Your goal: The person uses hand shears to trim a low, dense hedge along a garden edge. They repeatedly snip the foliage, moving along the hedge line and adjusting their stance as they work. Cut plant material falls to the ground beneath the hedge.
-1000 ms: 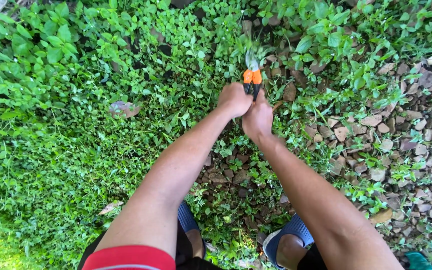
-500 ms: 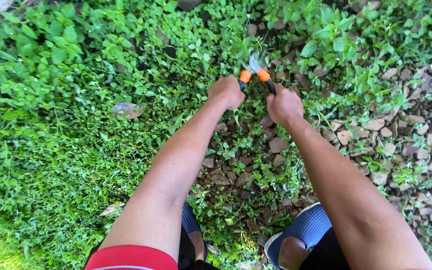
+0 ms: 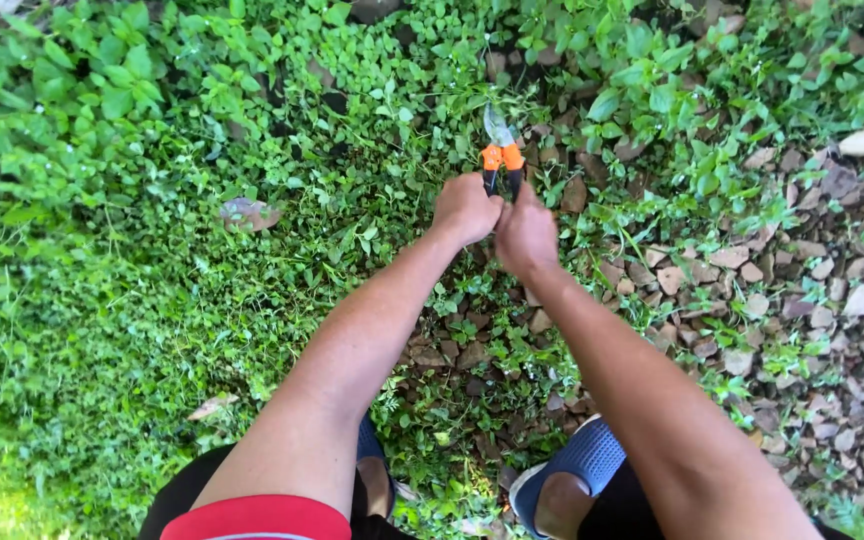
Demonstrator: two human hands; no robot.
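Head view | both hands, left hand [image 3: 466, 207] and right hand [image 3: 525, 233], clenched on shears [image 3: 501, 155] | weeds [image 3: 152, 250], gravel [image 3: 802, 290]

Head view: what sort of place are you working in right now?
Probably a garden or yard edge outdoors: low green leafy ground cover, a patch of loose pale stones, and orange-collared metal hedge shears gripped by the left hand and right hand.

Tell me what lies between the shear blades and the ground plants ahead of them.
Nothing visible does. Both the left hand and right hand grip the shears, whose blades sit directly among the green plants.
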